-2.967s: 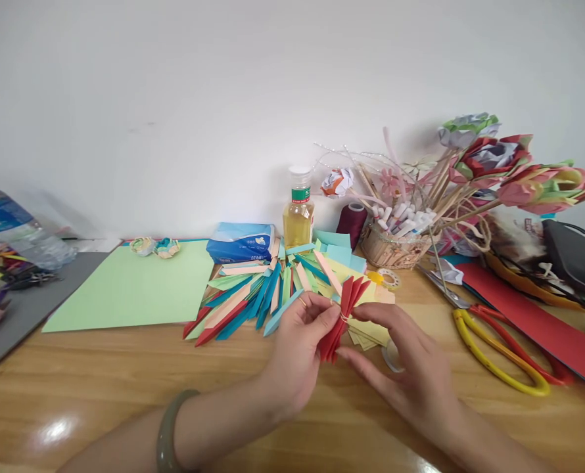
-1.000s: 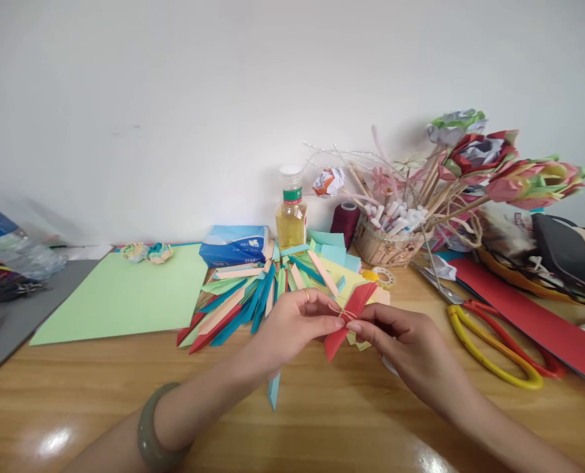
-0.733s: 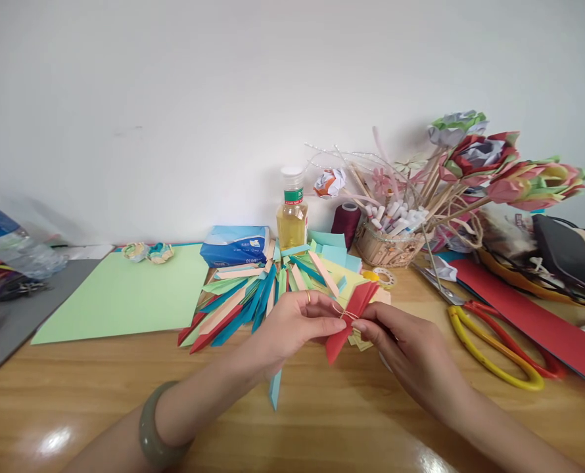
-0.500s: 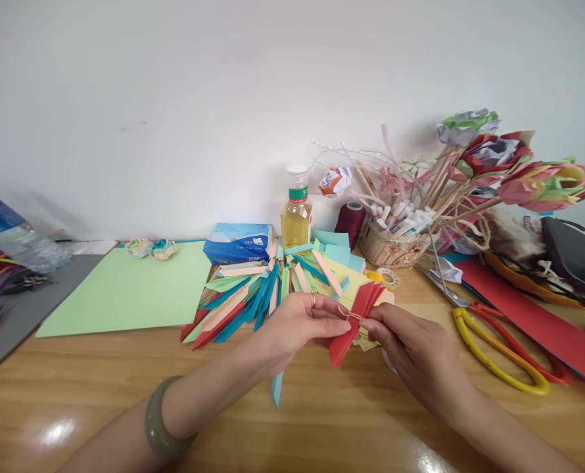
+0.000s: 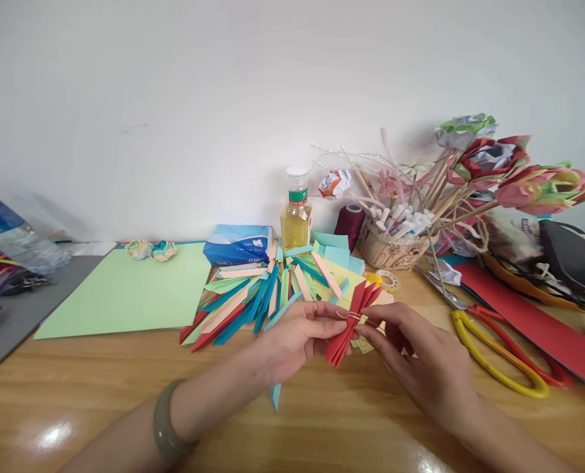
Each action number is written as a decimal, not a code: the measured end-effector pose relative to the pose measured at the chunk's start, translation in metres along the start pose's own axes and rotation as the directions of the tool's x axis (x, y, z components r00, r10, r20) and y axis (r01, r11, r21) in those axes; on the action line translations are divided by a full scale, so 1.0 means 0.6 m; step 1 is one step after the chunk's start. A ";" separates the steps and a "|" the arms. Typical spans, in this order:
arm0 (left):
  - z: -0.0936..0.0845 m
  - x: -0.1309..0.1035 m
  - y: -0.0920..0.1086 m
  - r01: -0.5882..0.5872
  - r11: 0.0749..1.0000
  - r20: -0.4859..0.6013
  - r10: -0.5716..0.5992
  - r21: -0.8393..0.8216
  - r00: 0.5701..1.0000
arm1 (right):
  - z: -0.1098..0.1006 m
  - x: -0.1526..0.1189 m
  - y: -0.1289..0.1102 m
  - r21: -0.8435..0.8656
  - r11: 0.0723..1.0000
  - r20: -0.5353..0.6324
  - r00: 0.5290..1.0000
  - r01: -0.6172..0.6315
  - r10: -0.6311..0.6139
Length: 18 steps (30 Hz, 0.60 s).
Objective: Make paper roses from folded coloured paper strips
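In the head view my left hand (image 5: 305, 332) pinches a folded red paper bundle (image 5: 344, 335), pleated into several layers and held at a slant above the table. A thin pale thread (image 5: 351, 315) loops around the bundle's middle, and there the paper is drawn in so its ends fan out slightly. My right hand (image 5: 415, 348) is at the bundle's right side, thumb and index finger closed on the thread; its other fingers curl underneath, partly hidden. Behind both hands lies a pile of folded paper strips (image 5: 267, 295) in blue, green, peach and red.
Scissors (image 5: 494, 348) with yellow and red handles lie at right beside red paper (image 5: 529, 315). A basket (image 5: 394, 246) with paper flowers, a thread spool (image 5: 350, 223), an oil-coloured bottle (image 5: 296, 223) and a tissue pack (image 5: 238, 244) stand along the wall. Green paper (image 5: 129, 289) lies left.
The thread around the red bundle looks tighter and the paper's ends spread more. My right hand has shifted slightly right, its fingers repositioned at the thread. The left hand keeps its pinch.
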State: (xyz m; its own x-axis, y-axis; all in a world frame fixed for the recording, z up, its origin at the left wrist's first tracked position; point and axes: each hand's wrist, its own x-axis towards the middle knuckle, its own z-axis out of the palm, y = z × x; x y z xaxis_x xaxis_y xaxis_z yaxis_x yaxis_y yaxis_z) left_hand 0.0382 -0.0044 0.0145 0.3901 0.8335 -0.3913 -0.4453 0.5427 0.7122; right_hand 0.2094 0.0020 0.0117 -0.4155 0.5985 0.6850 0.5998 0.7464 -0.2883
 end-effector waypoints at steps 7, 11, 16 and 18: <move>0.001 0.000 -0.008 0.012 0.996 0.024 -0.009 -0.094 1.000 | -0.005 0.001 -0.002 0.125 0.987 -0.045 0.994 0.102 -0.097; -0.001 -0.001 -0.011 0.005 0.993 0.022 -0.003 -0.118 1.000 | -0.007 0.001 -0.001 0.172 0.979 -0.043 0.994 0.108 -0.102; 0.001 -0.001 -0.008 -0.060 0.997 0.031 0.062 -0.038 0.998 | -0.004 0.004 0.001 0.267 0.961 -0.032 0.998 0.065 -0.059; 0.002 -0.002 -0.009 -0.094 0.995 0.030 0.093 0.016 0.995 | -0.003 0.005 0.001 0.271 0.961 -0.036 0.998 0.058 -0.050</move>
State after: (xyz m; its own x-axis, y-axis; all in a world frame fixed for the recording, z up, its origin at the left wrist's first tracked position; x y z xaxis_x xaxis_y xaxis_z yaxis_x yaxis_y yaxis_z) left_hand 0.0409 -0.0082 0.0118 0.3707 0.8770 -0.3056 -0.4668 0.4604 0.7550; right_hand 0.2099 0.0037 0.0146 -0.4201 0.5497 0.7221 0.3671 0.8306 -0.4187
